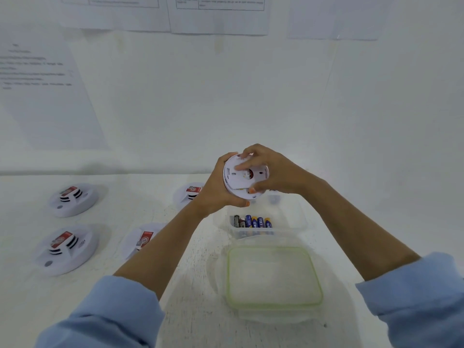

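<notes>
Head view: the alarm (236,183) could have slipped.
Left hand (216,192) gripped its rim, right hand (271,172) pinched its back; a hard twist might have dropped it.

Above the middle of the desk (193,292), the left hand (216,194) grips the rim of a round white smoke detector (238,183), whose underside faces the person. The right hand (272,172) clasps it from the other side. Below, a clear box (300,223) holds batteries (253,221). Its lid (273,277) lies nearer the front edge.
</notes>
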`<state>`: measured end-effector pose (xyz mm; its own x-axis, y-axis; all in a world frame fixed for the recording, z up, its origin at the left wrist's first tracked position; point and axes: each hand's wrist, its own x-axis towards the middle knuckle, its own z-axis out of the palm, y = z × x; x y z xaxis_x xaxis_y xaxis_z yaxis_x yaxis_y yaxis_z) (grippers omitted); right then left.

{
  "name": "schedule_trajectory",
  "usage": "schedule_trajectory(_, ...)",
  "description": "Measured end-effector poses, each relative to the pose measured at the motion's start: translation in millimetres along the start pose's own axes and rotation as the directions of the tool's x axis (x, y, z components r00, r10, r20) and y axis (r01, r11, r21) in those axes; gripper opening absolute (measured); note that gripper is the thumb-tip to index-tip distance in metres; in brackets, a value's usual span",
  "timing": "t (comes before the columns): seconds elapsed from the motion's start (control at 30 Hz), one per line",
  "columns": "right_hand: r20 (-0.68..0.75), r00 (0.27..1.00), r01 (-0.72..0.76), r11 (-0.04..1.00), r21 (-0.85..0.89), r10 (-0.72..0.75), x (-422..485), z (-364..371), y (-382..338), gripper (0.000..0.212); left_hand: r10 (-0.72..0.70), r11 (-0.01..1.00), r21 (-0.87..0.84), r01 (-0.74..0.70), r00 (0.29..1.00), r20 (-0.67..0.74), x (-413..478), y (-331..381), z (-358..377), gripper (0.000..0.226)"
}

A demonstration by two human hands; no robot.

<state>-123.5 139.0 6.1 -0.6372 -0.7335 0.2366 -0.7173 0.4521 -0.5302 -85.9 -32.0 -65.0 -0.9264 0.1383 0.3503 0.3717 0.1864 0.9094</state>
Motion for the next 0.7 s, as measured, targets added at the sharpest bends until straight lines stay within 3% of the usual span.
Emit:
schedule_trajectory(0.4,-0.024,1.000,-0.012,0.991,-0.130,0.009,0.6,0.3,7.5,0.060,0.009,1.000,0.005,-0.009,1.000,0.022,5.2,-2.8,2.4,0.102)
schedule_trajectory(0.7,-0.014,0.999,-0.030,0.993,-0.111,0.029,0.0,-2.2,7.9,0.060,0.018,1.000,0.016,-0.018,1.000,0.003,7.1,-6.3,1.4,0.099)
